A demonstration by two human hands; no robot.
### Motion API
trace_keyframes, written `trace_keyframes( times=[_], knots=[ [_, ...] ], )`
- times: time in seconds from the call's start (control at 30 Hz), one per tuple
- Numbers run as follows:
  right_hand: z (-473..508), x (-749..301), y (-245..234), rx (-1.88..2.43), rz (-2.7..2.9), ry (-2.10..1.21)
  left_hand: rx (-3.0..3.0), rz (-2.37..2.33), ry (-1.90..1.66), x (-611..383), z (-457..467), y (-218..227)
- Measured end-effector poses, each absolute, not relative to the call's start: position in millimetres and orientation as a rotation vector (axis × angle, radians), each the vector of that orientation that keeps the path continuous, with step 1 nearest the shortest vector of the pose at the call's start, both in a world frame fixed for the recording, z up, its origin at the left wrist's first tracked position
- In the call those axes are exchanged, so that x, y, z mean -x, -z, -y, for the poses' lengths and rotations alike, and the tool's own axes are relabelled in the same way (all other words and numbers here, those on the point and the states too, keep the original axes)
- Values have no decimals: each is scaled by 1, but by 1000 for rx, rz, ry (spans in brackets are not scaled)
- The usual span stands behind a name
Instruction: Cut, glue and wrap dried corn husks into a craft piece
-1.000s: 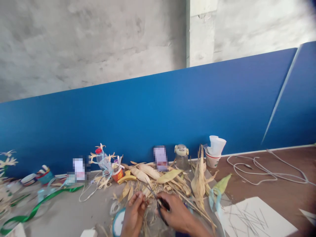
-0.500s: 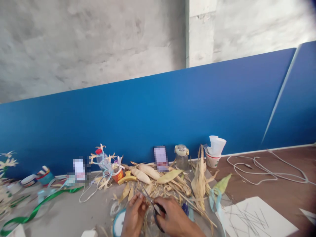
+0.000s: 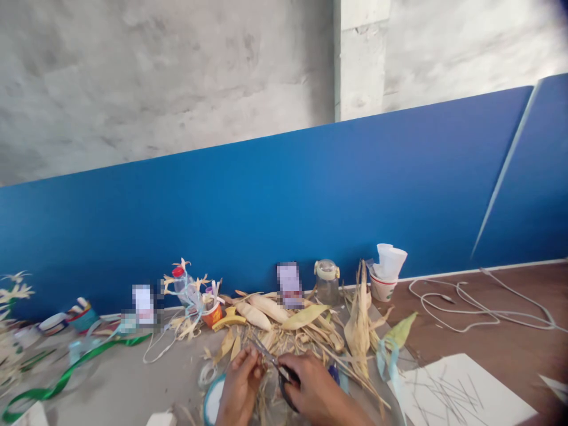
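At the bottom edge my left hand point(image 3: 239, 387) pinches a thin strip of dried corn husk point(image 3: 261, 378) between fingertips. My right hand point(image 3: 317, 393) is closed around the black handles of a pair of scissors point(image 3: 277, 370); the blades point up and left toward the left fingertips, slightly parted at the strip. Behind both hands lies a heap of dried corn husks point(image 3: 306, 331) spread over the grey table point(image 3: 119, 384). The lower part of both hands is cut off by the frame.
A glass jar point(image 3: 327, 282), stacked paper cups point(image 3: 385, 272), a small orange cup point(image 3: 212, 313) and a plastic bottle point(image 3: 181, 284) stand along the blue partition point(image 3: 284, 207). Green ribbon point(image 3: 66, 373) curls left, white cable point(image 3: 479, 307) and a paper sheet point(image 3: 461, 393) lie right.
The scissors and my right hand have shifted slightly left toward my left hand's fingertips, and the blades have tilted lower. The left hand has stayed about where it was.
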State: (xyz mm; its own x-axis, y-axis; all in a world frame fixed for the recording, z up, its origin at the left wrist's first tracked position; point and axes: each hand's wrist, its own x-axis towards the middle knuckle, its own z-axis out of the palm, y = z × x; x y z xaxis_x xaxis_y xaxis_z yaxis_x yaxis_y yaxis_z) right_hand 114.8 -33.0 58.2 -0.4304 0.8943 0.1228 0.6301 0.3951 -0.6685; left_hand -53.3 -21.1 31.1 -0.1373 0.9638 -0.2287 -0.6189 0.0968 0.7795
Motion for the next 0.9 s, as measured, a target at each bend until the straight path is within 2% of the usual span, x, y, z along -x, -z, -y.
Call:
trace_keyframes(
  times=[0.33,0.5,0.67,0.9],
  knots=[
    [31,-115,-52,1249,2113,-813,-515,-929,-1447,55,21,-29],
    [27,-111,-41,1227,1818,-967,-420,-901,-1498,54,19,-27],
    [20,-99,-26,1007,1476,-1191,-405,-849,-1477,51,18,-21],
    [15,-95,-24,966,1219,-1157,-486,-844,-1385,34,21,-18]
  ],
)
